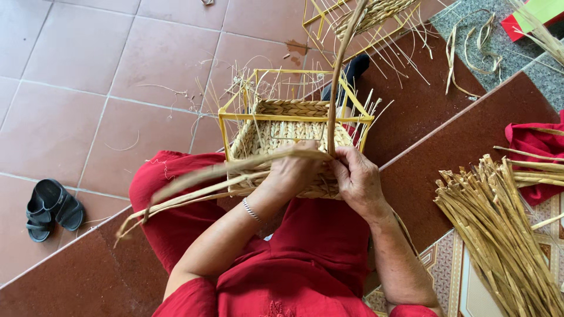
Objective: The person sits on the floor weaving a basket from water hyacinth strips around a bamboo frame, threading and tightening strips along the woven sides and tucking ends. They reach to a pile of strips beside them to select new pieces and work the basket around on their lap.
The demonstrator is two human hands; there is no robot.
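A half-woven straw basket [288, 132] on a yellow wire frame [235, 117] rests on my lap, over red trousers. My left hand [294, 173] grips the basket's near rim and pinches long dried straw strands [194, 188] that trail off to the left. My right hand [355, 176] holds the rim beside it and pinches one strand [338, 70] that rises straight up past the frame. Thin stiff stakes stick out of the basket's sides.
A thick bundle of dried straw strips [499, 229] lies at my right on a patterned mat. A second yellow wire frame with weaving [364, 17] stands farther off. Black sandals [50, 208] sit on the tiled floor at left. Red cloth [531, 147] lies at far right.
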